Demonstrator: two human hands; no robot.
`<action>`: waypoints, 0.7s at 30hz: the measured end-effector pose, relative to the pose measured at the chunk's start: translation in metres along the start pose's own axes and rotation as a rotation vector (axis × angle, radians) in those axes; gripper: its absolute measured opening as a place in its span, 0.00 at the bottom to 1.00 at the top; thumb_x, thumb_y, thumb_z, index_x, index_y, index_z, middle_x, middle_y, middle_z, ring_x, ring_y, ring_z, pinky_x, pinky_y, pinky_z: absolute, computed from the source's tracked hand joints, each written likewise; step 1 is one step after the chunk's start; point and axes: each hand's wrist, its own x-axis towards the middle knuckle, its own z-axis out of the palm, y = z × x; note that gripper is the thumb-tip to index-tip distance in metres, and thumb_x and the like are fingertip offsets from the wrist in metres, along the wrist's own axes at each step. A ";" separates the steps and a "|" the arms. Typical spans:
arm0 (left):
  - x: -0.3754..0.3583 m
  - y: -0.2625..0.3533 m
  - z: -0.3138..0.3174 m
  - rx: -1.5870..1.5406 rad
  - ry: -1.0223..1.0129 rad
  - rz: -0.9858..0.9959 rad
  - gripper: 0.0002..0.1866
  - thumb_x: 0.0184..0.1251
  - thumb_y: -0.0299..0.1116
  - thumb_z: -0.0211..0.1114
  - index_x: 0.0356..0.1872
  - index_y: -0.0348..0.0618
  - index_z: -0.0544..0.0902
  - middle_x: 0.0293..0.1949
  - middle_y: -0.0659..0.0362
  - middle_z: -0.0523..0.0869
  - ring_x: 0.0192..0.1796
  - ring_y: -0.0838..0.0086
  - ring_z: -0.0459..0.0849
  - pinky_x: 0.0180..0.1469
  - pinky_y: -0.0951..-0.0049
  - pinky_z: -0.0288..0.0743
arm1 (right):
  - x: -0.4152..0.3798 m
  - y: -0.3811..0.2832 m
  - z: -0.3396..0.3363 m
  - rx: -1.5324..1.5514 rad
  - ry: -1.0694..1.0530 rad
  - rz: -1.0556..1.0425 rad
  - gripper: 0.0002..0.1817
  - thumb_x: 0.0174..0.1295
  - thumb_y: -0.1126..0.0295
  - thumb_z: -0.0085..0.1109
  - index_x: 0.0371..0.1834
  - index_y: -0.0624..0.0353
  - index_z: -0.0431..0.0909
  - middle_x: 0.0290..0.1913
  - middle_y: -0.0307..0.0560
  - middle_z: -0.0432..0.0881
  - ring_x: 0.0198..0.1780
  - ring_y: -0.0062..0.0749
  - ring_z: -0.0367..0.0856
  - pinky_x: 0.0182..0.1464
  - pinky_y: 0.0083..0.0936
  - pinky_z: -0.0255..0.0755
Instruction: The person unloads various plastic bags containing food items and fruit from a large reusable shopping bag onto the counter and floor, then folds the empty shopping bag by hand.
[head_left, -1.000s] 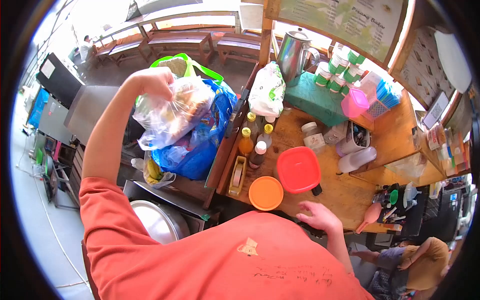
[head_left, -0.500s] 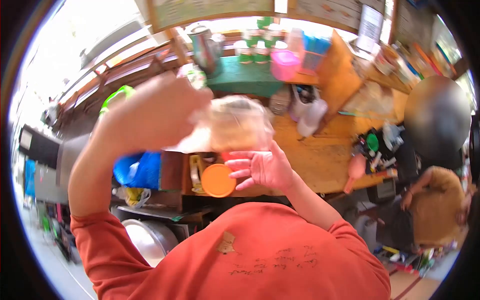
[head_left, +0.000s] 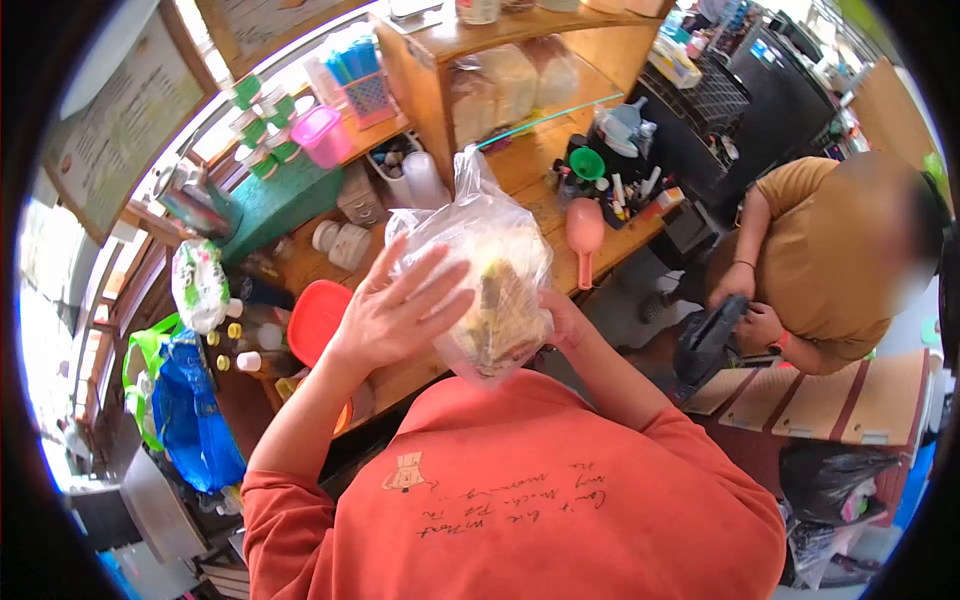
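A clear plastic bag with yellowish-brown contents is held up in front of my chest, its loose top pointing away from me. My left hand lies against the bag's left side with its fingers spread. At the bag's lower right edge is my right hand, gripping it; some of its fingers are hidden behind the plastic. Left of the bag, a red round lid or tray rests on the wooden table, partly behind my left forearm.
Bottles and a blue bag are at the left. A pink scoop lies near the table's right edge. Behind are a pink container and a wooden shelf. At the right, a person handles a dark item.
The view has turned to the right. My left hand has come down from its raised position onto the bag. My right hand, earlier open with spread fingers, now grips the bag's right side.
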 end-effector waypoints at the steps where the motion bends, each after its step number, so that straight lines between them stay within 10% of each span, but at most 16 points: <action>1: 0.000 0.002 0.006 0.015 -0.013 -0.088 0.18 0.56 0.32 0.69 0.51 0.50 0.85 0.67 0.58 0.80 0.74 0.57 0.74 0.77 0.42 0.65 | -0.005 0.000 0.000 -0.010 -0.004 -0.065 0.43 0.62 0.59 0.70 0.77 0.64 0.63 0.70 0.55 0.76 0.68 0.42 0.79 0.69 0.42 0.76; 7: 0.011 0.029 0.052 -0.310 0.369 -0.633 0.32 0.61 0.20 0.62 0.71 0.38 0.73 0.71 0.43 0.75 0.76 0.50 0.71 0.78 0.49 0.61 | -0.017 0.004 0.000 -0.074 0.057 -0.297 0.46 0.58 0.63 0.75 0.78 0.61 0.60 0.70 0.50 0.75 0.69 0.40 0.77 0.70 0.41 0.75; 9: 0.018 0.041 0.056 -1.367 0.734 -1.176 0.32 0.69 0.26 0.58 0.75 0.37 0.67 0.73 0.46 0.74 0.75 0.54 0.72 0.77 0.54 0.62 | -0.019 0.009 -0.001 -0.042 0.062 -0.343 0.46 0.58 0.64 0.75 0.78 0.60 0.59 0.70 0.50 0.75 0.70 0.40 0.76 0.70 0.41 0.75; 13: 0.026 0.040 0.055 -1.925 0.752 -1.137 0.31 0.83 0.46 0.48 0.78 0.36 0.61 0.73 0.51 0.72 0.71 0.62 0.74 0.74 0.62 0.66 | -0.025 0.009 -0.014 -0.064 0.064 -0.380 0.45 0.58 0.64 0.75 0.78 0.60 0.61 0.71 0.48 0.75 0.70 0.39 0.76 0.70 0.40 0.74; 17: 0.043 0.027 0.019 -1.562 0.484 -1.238 0.19 0.78 0.39 0.62 0.60 0.34 0.81 0.53 0.56 0.88 0.50 0.78 0.85 0.54 0.76 0.77 | -0.026 0.007 -0.016 -0.074 -0.063 -0.399 0.40 0.63 0.64 0.72 0.76 0.60 0.64 0.68 0.48 0.77 0.67 0.37 0.78 0.68 0.37 0.76; 18: 0.049 0.027 0.009 -1.430 0.507 -1.243 0.09 0.75 0.32 0.67 0.42 0.34 0.85 0.39 0.61 0.90 0.41 0.81 0.85 0.47 0.78 0.77 | -0.022 0.006 -0.016 -0.060 -0.107 -0.406 0.39 0.63 0.64 0.72 0.76 0.60 0.64 0.67 0.48 0.78 0.67 0.37 0.78 0.67 0.37 0.76; 21: 0.044 0.035 -0.022 -1.251 0.385 -1.168 0.06 0.73 0.27 0.66 0.35 0.35 0.83 0.36 0.62 0.88 0.38 0.83 0.83 0.42 0.77 0.76 | -0.009 0.001 -0.011 -0.036 -0.154 -0.411 0.38 0.64 0.64 0.71 0.75 0.60 0.65 0.67 0.48 0.78 0.66 0.36 0.79 0.66 0.36 0.77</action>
